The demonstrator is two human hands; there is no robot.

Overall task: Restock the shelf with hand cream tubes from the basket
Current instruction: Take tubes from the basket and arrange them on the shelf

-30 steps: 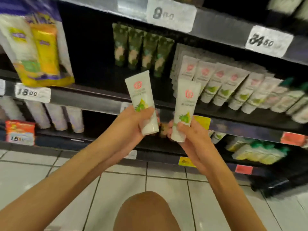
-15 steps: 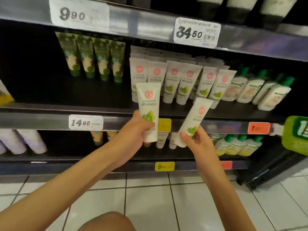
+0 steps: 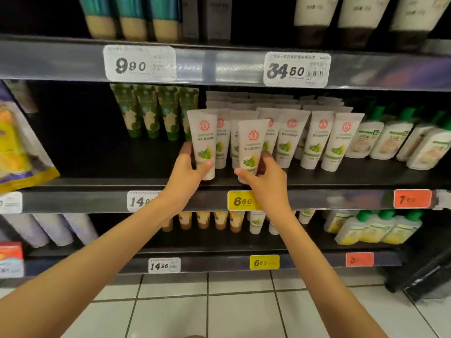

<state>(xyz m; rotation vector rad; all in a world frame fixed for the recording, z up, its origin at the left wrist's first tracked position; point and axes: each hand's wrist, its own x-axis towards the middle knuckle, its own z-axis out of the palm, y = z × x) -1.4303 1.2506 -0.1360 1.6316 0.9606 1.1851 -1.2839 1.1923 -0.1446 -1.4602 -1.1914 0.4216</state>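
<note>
My left hand (image 3: pixel 186 170) grips a white hand cream tube (image 3: pixel 203 140) with a red round logo and green fruit print, held upright with its cap down over the dark middle shelf (image 3: pixel 102 167). My right hand (image 3: pixel 264 180) pinches a second identical tube (image 3: pixel 251 145) just to the right, also cap down. Both tubes stand right in front of the row of matching white tubes (image 3: pixel 314 137) on that shelf, at the row's left end. The basket is out of view.
Green tubes (image 3: pixel 148 111) stand left of the white row, green-capped bottles (image 3: pixel 380 137) to its right. A yellow-purple pack (image 3: pixel 17 147) hangs at far left. The shelf is bare between that pack and the green tubes. Lower shelf holds more tubes and bottles above a white tiled floor (image 3: pixel 219 308).
Both hands rose and reached forward, bringing the two tubes from below the shelf edge up onto the middle shelf level. The right tube went from tilted to upright.
</note>
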